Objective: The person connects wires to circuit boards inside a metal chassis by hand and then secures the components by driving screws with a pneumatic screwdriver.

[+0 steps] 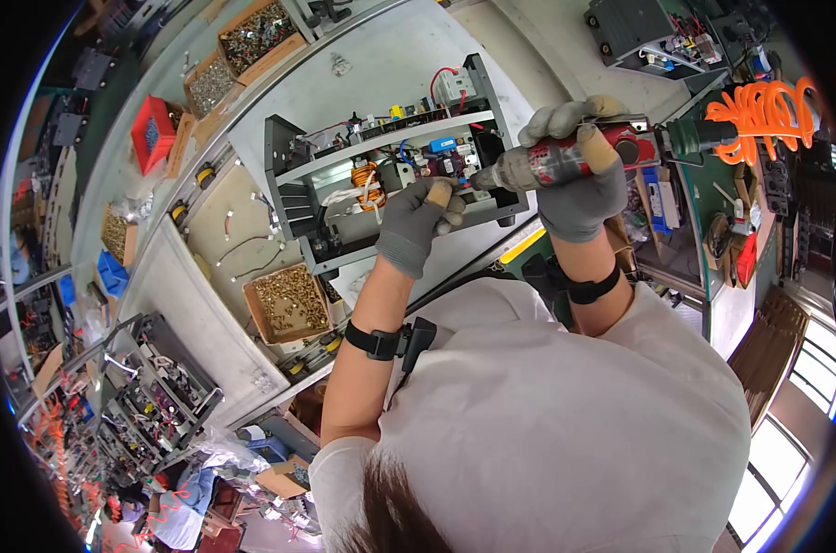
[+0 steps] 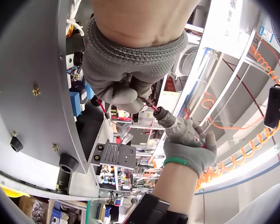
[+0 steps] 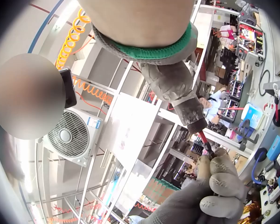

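Observation:
A grey-black metal equipment case [image 1: 293, 180], open at the top, lies on the workbench. Inside it are wiring, a copper-coloured coil [image 1: 366, 184] and a blue component [image 1: 444, 145]. My gloved right hand [image 1: 584, 189] grips a red and grey power screwdriver [image 1: 537, 166] by its body, the nose pointing left. A red-banded bit [image 3: 203, 138] sticks out of its nose. At the tip of that bit my gloved left hand [image 1: 416, 221] pinches with curled fingers, held over the case's near side. Any small part between those fingertips is hidden.
An orange coiled hose [image 1: 759, 120] runs from the screwdriver's rear end. Left of the case stands a cardboard box of brass-coloured parts [image 1: 293, 304]. A red bin [image 1: 152, 135] is farther left, and another case [image 1: 634, 32] sits at the back right.

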{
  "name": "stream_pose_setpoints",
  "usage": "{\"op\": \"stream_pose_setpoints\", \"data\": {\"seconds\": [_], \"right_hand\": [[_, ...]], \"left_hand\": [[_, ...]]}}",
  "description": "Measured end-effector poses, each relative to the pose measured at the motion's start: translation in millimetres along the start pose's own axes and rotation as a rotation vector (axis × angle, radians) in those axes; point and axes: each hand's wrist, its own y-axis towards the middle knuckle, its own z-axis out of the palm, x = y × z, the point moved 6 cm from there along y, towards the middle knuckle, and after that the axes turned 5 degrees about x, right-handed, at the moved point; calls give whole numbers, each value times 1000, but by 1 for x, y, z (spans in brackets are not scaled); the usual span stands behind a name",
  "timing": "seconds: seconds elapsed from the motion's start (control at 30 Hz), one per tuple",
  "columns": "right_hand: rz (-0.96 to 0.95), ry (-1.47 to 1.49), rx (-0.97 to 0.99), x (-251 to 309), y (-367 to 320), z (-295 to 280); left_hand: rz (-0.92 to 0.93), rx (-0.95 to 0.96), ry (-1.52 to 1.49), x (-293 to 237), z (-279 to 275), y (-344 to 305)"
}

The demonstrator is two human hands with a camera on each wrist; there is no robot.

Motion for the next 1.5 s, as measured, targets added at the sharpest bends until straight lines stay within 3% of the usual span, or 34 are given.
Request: {"op": "stream_pose_setpoints", "data": {"seconds": [0.13, 0.33, 0.43, 0.5, 0.57, 0.63, 0.7, 0.77, 0.8, 0.83, 0.97, 1.03, 1.07, 1.1, 1.17, 1.37, 1.4, 1.5], "right_hand": [[39, 22, -57, 0, 3, -8], [51, 69, -100, 5, 11, -22], [53, 111, -102, 8, 12, -28], [38, 121, -104, 11, 11, -34], [-19, 74, -119, 20, 12, -42], [-52, 13, -179, 30, 14, -46], [-81, -46, -241, 39, 15, -52], [-118, -118, -248, 46, 17, -57], [-167, -133, -191, 49, 18, -59], [-167, -136, -196, 49, 18, -62], [-202, -161, -274, 46, 17, -71], [-208, -196, -311, 41, 15, -77], [-175, -183, -327, 34, 13, -84], [-141, -169, -341, 26, 13, -89], [-120, -159, -353, 16, 13, -92], [-64, -247, -303, -2, 17, -93], [-151, -129, -327, 2, 20, -83], [-143, -207, -249, -1, 22, -75]], "left_hand": [[-108, -35, -34, 7, 1, -3], [54, -52, -21, -1, 17, -3], [-64, 59, -209, 5, 24, 3], [-282, 171, -485, 8, 35, 11], [-269, 173, -384, 18, 23, 38], [-530, -115, 6, 29, 3, 58], [-489, -134, 107, 38, 6, 88], [-248, -255, 356, 37, 6, 113], [-290, -268, 681, 10, 18, 106], [-293, -264, 681, 10, 20, 107], [-331, -200, 716, 14, 16, 117], [-114, 18, 1049, 7, 20, 119], [-274, 2, 765, 18, 13, 117], [-276, 3, 766, 24, 7, 118], [-125, 11, 695, 36, -6, 122], [-131, 37, 502, 35, -5, 113], [-131, 37, 500, 32, -1, 112], [0, 74, 858, 6, 13, 103]]}}
